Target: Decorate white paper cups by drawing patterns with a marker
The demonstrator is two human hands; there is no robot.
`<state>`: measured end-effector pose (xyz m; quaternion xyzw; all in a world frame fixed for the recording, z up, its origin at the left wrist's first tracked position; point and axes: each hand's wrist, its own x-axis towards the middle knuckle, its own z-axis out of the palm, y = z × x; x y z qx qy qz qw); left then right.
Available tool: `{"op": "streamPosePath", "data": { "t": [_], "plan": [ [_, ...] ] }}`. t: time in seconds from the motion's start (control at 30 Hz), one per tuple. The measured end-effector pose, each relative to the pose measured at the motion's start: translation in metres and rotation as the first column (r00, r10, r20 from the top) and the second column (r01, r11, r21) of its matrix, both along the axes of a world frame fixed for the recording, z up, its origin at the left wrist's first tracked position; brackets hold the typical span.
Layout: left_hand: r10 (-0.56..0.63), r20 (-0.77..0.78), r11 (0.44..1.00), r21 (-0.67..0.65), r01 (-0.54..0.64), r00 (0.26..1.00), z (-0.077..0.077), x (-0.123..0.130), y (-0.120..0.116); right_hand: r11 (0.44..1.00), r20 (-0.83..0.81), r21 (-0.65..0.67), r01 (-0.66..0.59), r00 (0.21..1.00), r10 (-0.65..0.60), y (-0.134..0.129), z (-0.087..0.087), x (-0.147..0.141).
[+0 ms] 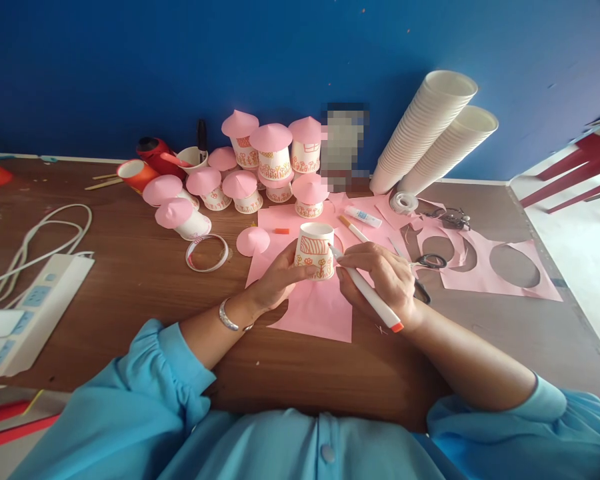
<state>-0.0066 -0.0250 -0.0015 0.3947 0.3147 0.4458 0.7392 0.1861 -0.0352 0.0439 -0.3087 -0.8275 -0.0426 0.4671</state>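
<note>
Blue wall (180,60) at the back, smooth and matte-looking; brown wood-grain counter (155,327) in front. From where I stand, the left hand (280,277) is wrapped round a cup (314,253), thumb across the lower front, far fingers hidden. The right hand (385,277) pinches a marker (367,291), pen-style, tip at the cup's upper right side; can't tell if it's actually touching.

Cup: white paper by the look, tapered, orange flowers and a striped patch drawn on, held above the pink sheet (325,320). Should be very light, stiff enough for a gentle hold, but thin-walled, so a hard squeeze would likely dent it. Fresh ink may smear; best grip is probably low on the sides or near the ends, off the drawing. Marker: slim smooth barrel, light, rigid, maybe a bit slick.

Just beyond the left hand: orange cap (281,231), small and hard; loose cone (253,241), thin pink paper, creases easily I'd guess. Further out, roofed cups (275,160), some stacked. Beyond the right hand: glue stick (363,216), tape (404,202), tall ridged cup stacks (425,120). To its right: scissors (433,261), cut sheet (483,253) with round holes, floppy-looking.
</note>
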Motion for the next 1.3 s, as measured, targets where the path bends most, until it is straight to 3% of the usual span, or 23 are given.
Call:
{"op": "streamPosePath", "data": {
  "t": [0.47,1.3],
  "plan": [
    [-0.057,0.056,0.997,0.045,0.055,0.997,-0.0020,-0.0005,0.0012,1.000,0.003,0.009,0.006,1.000,-0.006,0.0024,-0.0009,-0.0005],
    [-0.044,0.035,0.998,0.038,0.042,0.998,-0.0023,-0.0008,0.0017,0.999,0.011,-0.033,-0.033,0.999,0.033,-0.0021,-0.0026,-0.0007]
  ]
}}
